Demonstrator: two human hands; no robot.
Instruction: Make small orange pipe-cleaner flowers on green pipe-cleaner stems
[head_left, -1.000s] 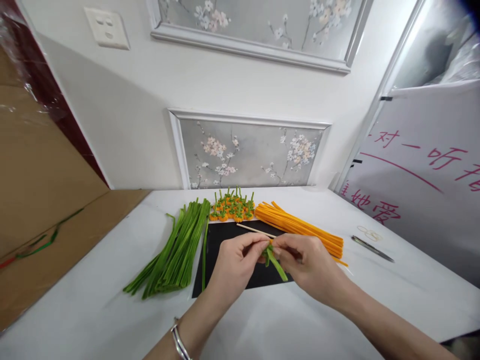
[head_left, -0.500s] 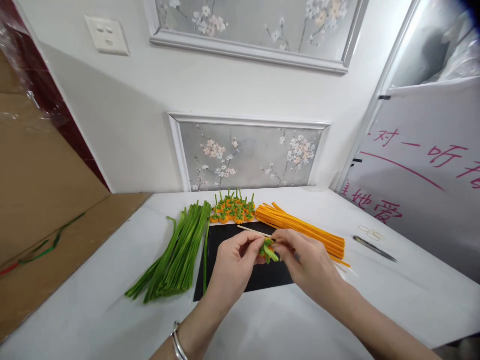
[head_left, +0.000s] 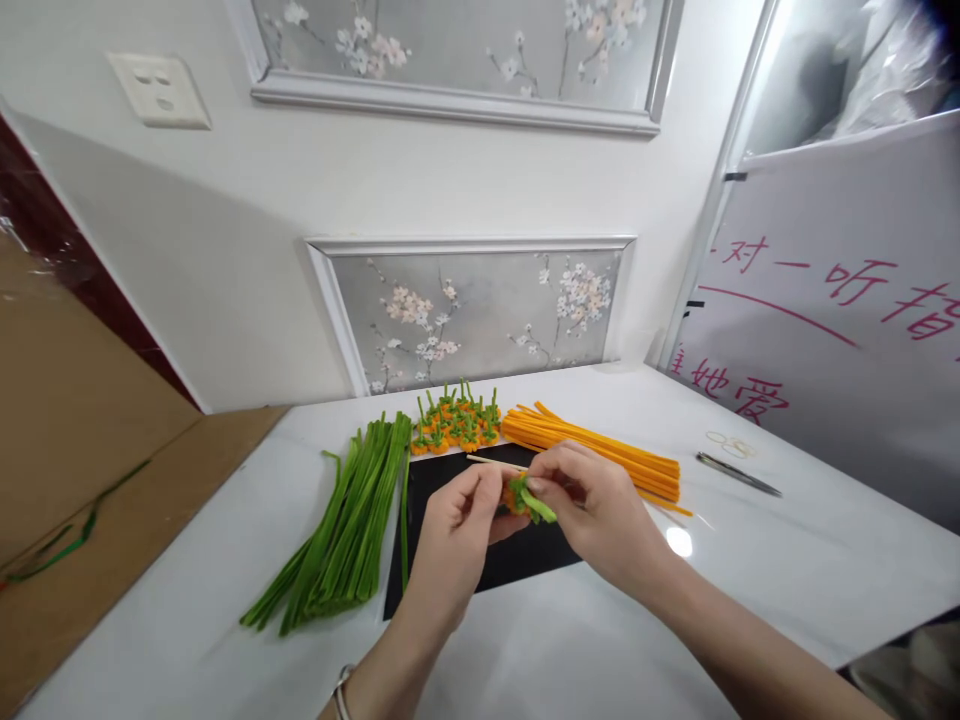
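Note:
Between my two hands, above the black mat (head_left: 495, 567), is a small orange and green pipe-cleaner pumpkin (head_left: 531, 500). The fingers of my left hand (head_left: 459, 525) are closed on its left side. My right hand (head_left: 589, 505) pinches it from the right, close to the green pieces, one of which points down toward me. Part of the orange body is hidden behind my fingers. A thin pale stick (head_left: 491, 461) lies at the mat's far edge, just beyond my hands.
Left of the mat lies a bundle of green pipe cleaners (head_left: 352, 530). Several finished orange pumpkins with green stems (head_left: 457, 425) stand at the back. Orange pipe cleaners (head_left: 600, 450) lie to the right, with tweezers (head_left: 739, 474) and pale rubber bands (head_left: 729, 444) farther right.
My right fingers have shifted onto the top of the green part, and the pumpkin has turned slightly. The whole view has swung a little to the right.

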